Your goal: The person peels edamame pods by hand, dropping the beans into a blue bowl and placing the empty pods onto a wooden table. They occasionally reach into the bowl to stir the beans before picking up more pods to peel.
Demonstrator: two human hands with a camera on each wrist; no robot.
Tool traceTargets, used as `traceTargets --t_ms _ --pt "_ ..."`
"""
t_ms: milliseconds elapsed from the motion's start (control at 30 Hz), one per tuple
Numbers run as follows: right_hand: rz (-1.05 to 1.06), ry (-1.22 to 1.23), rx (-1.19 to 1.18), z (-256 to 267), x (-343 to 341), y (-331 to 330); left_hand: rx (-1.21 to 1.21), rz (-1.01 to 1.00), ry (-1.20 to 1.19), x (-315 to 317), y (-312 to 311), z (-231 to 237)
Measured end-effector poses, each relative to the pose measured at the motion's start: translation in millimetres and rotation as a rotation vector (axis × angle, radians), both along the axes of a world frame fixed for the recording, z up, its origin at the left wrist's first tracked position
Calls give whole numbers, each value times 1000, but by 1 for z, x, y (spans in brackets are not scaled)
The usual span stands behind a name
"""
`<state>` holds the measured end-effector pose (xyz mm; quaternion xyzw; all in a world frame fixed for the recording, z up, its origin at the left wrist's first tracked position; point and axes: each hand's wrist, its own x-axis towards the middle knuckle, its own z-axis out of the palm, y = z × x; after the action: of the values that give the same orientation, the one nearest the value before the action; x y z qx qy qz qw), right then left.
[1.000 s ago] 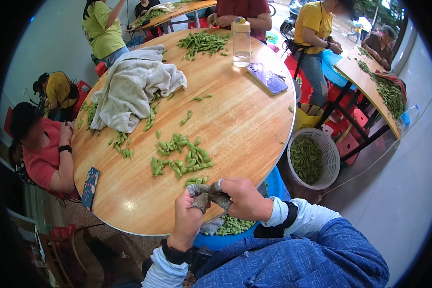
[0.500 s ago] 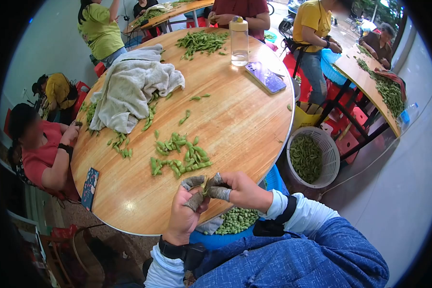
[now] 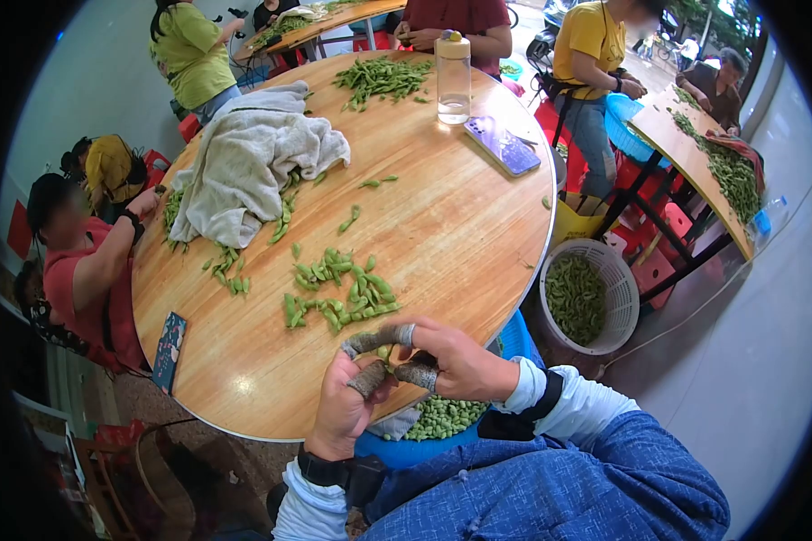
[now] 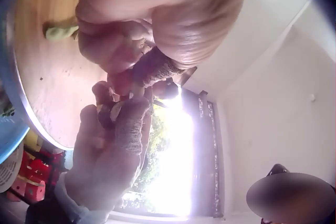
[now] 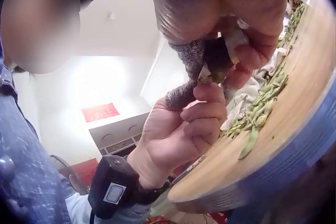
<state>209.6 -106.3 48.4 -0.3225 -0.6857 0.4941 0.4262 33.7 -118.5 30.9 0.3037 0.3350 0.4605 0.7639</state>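
Note:
My left hand [image 3: 347, 410] and right hand [image 3: 465, 362] meet over the near table edge, thumbs and forefingers wrapped in grey cloth tape. Between the fingertips they pinch a green soybean pod [image 3: 384, 353], mostly hidden by the fingers. In the right wrist view a bit of the pod [image 5: 220, 74] shows between the taped fingers. Loose soybean pods [image 3: 370, 296] lie on the round wooden table [image 3: 451, 234] just beyond the hands. Below the hands, by my lap, a blue basin [image 3: 417, 453] holds shelled green beans [image 3: 447, 415].
A grey towel [image 3: 253, 149] covers more pods at the left. A water bottle [image 3: 453, 81] and purple phone [image 3: 503, 147] sit at the far right, a dark patterned phone [image 3: 170, 352] at the left edge. A white basket [image 3: 621, 298] of pods stands on the floor. Several people sit around.
My fingers have parted from close together, then come back round the pod, the right forefinger now meeting the left one. The person at the left has stretched an arm toward the towel.

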Motion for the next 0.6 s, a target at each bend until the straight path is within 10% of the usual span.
traceTargets --t_ms 600 --pt "99 -75 -135 -6 4 4 162 55 274 -6 -5 6"
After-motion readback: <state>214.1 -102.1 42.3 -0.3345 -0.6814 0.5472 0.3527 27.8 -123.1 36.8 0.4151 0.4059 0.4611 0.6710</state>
